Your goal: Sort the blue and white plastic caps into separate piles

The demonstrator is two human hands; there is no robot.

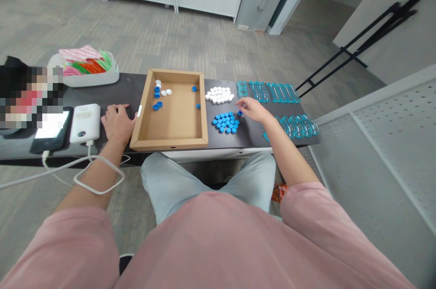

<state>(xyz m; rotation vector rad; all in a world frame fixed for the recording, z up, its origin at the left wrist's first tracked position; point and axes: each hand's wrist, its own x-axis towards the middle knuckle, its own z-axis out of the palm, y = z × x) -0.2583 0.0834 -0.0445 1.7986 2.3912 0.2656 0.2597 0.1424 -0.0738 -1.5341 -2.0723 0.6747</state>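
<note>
My right hand [252, 110] is over the table with its fingers curled, a blue bottle cap [240, 113] at the thumb and fingertips. That cap sits just right of a cluster of blue caps [225, 123]. A group of white caps [220, 95] lies behind the cluster. Left of these stands a shallow cardboard box [170, 121] holding several blue and white caps along its left side and blue caps [194, 89] near its right side. My left hand [117, 121] rests on the table with fingers spread, close to the box's left wall.
Teal translucent plastic pieces [260, 92] lie in rows at the right, with more teal pieces [297, 126] nearer me. A white power bank [85, 123], a phone [51, 128] and white cables [98, 157] occupy the left. Behind them is a white basket [91, 81] of colourful items.
</note>
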